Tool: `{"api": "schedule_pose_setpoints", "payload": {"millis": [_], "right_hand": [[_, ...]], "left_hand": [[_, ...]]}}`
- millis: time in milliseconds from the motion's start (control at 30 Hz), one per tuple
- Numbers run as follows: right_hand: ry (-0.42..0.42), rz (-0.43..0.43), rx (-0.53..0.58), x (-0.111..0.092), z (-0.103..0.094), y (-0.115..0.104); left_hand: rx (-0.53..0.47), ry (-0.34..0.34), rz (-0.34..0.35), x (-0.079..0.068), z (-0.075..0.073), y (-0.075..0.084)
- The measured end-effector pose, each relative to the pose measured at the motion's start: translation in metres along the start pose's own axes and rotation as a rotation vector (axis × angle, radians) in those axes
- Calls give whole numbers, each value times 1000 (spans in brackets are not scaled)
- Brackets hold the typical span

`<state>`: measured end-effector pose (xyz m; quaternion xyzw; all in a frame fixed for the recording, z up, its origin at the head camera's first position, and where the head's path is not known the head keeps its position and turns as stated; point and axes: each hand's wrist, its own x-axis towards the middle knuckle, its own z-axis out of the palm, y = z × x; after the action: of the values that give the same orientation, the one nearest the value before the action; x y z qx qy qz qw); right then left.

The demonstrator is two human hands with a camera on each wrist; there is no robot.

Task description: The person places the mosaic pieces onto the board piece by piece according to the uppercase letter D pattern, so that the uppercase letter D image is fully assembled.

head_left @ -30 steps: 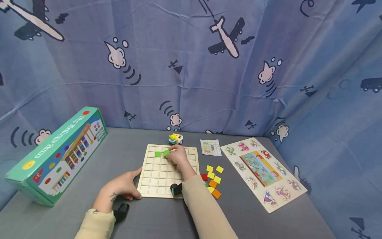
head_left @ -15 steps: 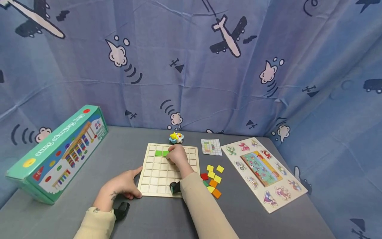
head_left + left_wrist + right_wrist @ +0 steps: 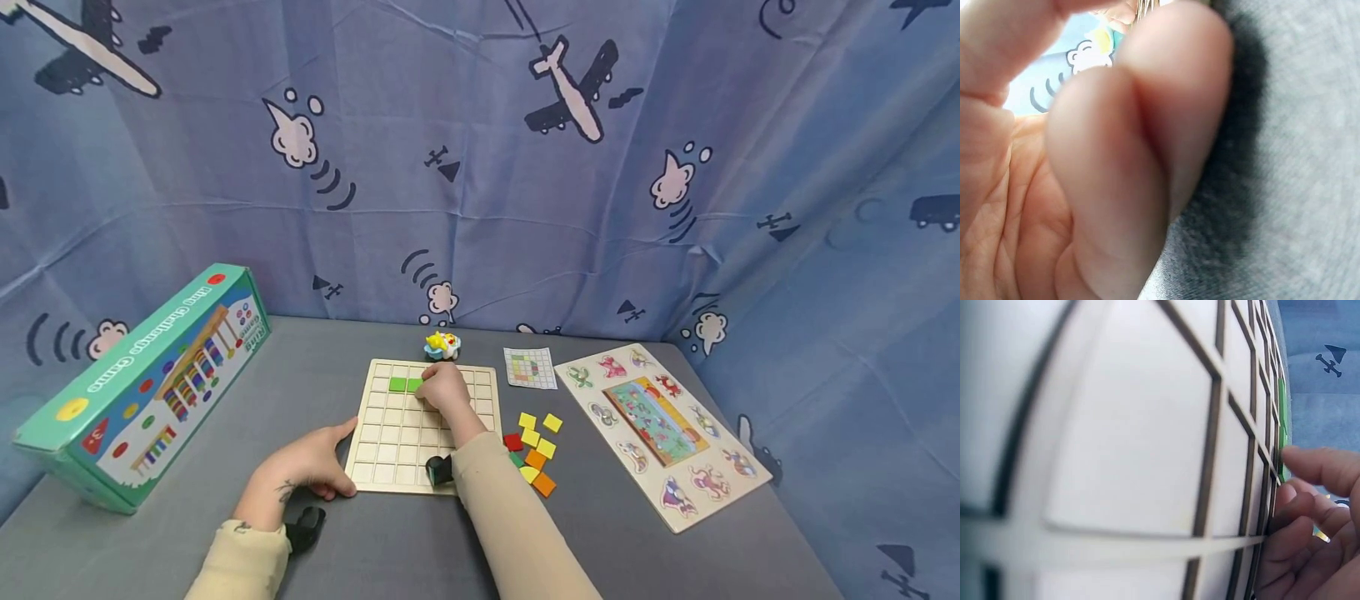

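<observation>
A square wooden grid board lies on the table between both hands. Two green square tiles sit side by side in its second row from the back. My right hand bends over the right-hand one, thumb and fingertips at its edge; in the right wrist view the thumb touches the green tile while the other fingers curl beneath. Part of that tile is hidden by the hand. My left hand touches the board's left edge and near-left corner, with thumb and forefinger spread; the left wrist view shows its other fingers loosely bent.
Right of the board lie several yellow, orange, red and green tiles, partly behind the right sleeve. A pattern card, an animal puzzle board, a small toy figure and a long green box surround them.
The right-hand green tile has shifted slightly left and sits flush beside the other one. My right hand moved a little with it; the left hand stays at the board's edge.
</observation>
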<state>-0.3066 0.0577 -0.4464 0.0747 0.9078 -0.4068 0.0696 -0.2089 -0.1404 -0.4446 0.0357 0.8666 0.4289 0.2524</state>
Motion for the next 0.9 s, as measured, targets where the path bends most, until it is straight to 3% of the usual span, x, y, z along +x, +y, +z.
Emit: {"api": "schedule_pose_setpoints", "payload": {"millis": [233, 433, 600, 900], "right_hand": [[-78, -76, 315, -3, -8, 12], [-73, -179, 527, -10, -33, 25], [-5, -169, 624, -19, -61, 36], [101, -186, 695, -39, -96, 60]], "left_hand": [[6, -15, -6, -1, 0, 1], [6, -23, 4, -2, 0, 1], [19, -15, 19, -4, -1, 3], [27, 2, 2, -2, 0, 3]]}}
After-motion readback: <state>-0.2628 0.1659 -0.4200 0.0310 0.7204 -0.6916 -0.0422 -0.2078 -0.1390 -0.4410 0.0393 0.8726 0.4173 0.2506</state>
